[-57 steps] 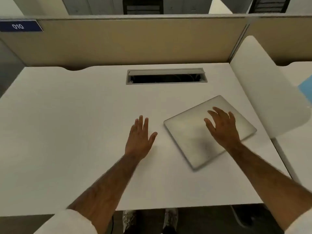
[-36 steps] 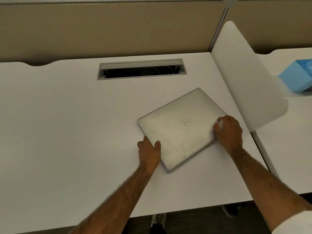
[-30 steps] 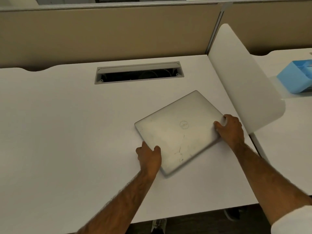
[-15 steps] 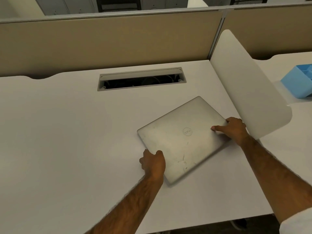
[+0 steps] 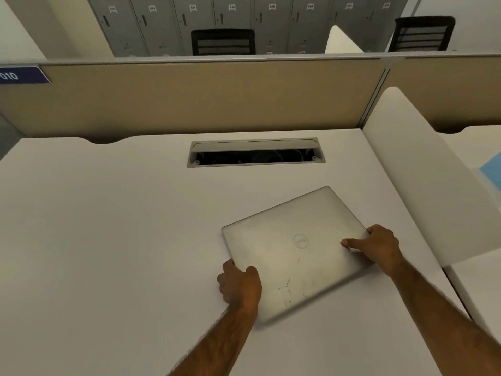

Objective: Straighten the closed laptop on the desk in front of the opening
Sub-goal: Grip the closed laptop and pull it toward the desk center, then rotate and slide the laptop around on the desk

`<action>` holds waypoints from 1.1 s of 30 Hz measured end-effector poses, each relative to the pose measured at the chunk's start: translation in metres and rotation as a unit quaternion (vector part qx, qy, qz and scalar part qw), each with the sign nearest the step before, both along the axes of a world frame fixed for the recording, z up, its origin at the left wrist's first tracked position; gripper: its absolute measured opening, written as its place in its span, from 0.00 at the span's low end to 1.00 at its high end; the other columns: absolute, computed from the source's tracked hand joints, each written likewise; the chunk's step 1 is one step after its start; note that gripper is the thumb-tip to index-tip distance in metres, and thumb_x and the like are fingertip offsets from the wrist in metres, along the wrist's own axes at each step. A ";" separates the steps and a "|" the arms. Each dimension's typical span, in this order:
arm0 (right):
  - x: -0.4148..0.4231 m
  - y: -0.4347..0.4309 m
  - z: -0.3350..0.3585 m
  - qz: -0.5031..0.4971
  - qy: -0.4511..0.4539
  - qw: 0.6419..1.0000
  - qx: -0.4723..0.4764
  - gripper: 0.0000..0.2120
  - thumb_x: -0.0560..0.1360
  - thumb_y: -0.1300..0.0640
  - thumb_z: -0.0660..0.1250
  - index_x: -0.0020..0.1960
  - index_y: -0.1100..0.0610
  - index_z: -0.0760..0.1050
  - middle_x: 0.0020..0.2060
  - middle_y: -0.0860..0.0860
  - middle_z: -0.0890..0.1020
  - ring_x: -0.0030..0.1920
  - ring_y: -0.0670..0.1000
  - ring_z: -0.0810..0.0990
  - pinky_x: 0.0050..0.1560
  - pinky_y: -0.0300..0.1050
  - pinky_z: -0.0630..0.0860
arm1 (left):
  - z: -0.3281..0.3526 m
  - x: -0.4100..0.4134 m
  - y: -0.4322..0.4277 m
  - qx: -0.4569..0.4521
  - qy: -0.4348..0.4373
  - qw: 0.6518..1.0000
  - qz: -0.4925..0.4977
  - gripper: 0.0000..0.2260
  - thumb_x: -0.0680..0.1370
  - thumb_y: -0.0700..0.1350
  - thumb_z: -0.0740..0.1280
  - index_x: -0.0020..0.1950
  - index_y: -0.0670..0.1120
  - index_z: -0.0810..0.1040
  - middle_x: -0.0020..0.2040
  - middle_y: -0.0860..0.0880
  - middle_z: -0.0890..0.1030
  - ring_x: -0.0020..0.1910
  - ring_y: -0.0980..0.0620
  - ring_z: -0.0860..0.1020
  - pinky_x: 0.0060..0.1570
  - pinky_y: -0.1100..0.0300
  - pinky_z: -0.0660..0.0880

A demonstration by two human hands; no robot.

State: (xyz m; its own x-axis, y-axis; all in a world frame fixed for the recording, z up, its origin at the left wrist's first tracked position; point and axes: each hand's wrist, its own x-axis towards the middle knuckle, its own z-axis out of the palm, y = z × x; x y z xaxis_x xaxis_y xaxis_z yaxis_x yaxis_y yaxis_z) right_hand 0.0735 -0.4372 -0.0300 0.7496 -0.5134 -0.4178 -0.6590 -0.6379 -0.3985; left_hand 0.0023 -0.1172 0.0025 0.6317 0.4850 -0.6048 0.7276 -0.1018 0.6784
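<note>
So the closed silver metal laptop (image 5: pixel 294 251) lay askew on the white worktop (image 5: pixel 108 240), nearer than the long rectangular cable opening (image 5: pixel 256 153) and off to its right. Its long axis ran up toward the far right. Left hand (image 5: pixel 240 284) gripped the near-left edge, right hand (image 5: pixel 378 246) clasped the right corner; I'd guess it needed a clockwise turn.

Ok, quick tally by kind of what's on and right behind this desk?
Laptop, closed, skewed: 1
Hands on its edges, left hand and right hand: 2
Cable opening in desk: 1
Black chairs behind the partition: 2
Blue label: 1
Total: 7
</note>
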 end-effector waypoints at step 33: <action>0.008 0.243 0.026 -0.028 -0.057 0.998 0.014 0.42 0.68 0.43 0.80 0.75 0.60 0.70 0.68 0.62 0.72 0.71 0.65 0.69 0.65 0.63 0.71 | -0.007 0.069 0.212 0.193 -0.041 0.969 -0.149 0.32 0.78 0.44 0.65 0.79 0.40 0.57 0.73 0.38 0.66 0.71 0.37 0.67 0.70 0.45 0.66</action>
State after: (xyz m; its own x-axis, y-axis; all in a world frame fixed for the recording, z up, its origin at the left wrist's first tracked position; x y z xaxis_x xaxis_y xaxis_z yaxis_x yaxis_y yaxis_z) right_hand 0.0818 -0.1940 -0.0043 0.7631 -0.5458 -0.3461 -0.6432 -0.5890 -0.4893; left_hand 0.0710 0.0950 -0.0047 0.8159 0.4544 -0.3575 0.5733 -0.5559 0.6020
